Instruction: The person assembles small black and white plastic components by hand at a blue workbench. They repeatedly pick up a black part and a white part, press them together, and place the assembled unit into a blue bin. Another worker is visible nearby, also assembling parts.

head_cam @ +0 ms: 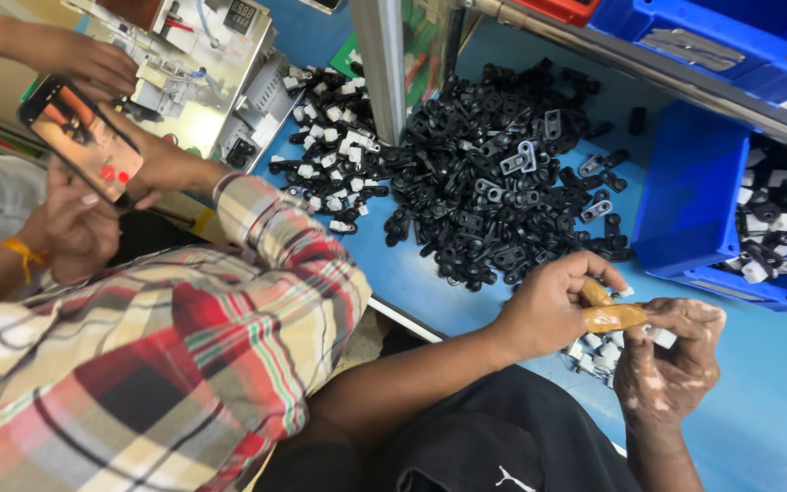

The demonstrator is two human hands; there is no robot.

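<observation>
Small white clip (659, 336) sits pinched in the right hand (671, 364), at the fingertips of the left hand (553, 305), whose taped fingers (614, 316) close on it. More white clips (594, 353) lie under both hands; the black clip pile (503, 173) lies beyond the left.

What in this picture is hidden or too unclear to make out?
- The small white part between the left hand and right hand: mostly covered by the fingers, head view.
- The little white pieces under the hands: half hidden.
- The blue bin: cut off by the right edge.
- The phone screen held by a co-worker in a plaid shirt: too blurred to tell.
</observation>
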